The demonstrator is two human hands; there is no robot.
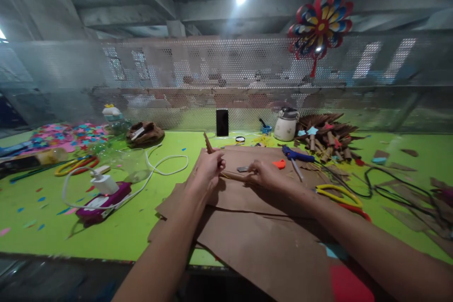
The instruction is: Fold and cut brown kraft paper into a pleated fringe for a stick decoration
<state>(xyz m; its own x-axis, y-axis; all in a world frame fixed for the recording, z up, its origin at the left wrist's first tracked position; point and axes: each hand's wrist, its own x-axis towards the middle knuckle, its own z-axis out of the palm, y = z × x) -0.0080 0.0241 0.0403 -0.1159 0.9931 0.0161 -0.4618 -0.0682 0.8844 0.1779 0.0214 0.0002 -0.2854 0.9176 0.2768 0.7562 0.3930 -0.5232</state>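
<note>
My left hand (pixel 211 168) is closed around a folded brown paper piece (pixel 207 142), whose narrow end sticks up above the fingers. Between my hands runs a thin brown paper strip (pixel 233 176), with a bit of yellow string along it. My right hand (pixel 264 174) has its fingers curled down on the strip's right end; its fingertips are partly hidden. Just beyond those fingers lies a small metal blade (pixel 242 169). Underneath are stacked brown paper sheets (pixel 255 236), reaching over the table's front edge.
Right of the sheets are a blue glue gun (pixel 299 155), yellow-handled scissors (pixel 339 193) and a black cable (pixel 370 184). Behind stand a phone (pixel 222 122), a white jug (pixel 285 125) and a pile of brown paper pieces (pixel 329 139). A purple power strip (pixel 104 203) with a white charger lies left.
</note>
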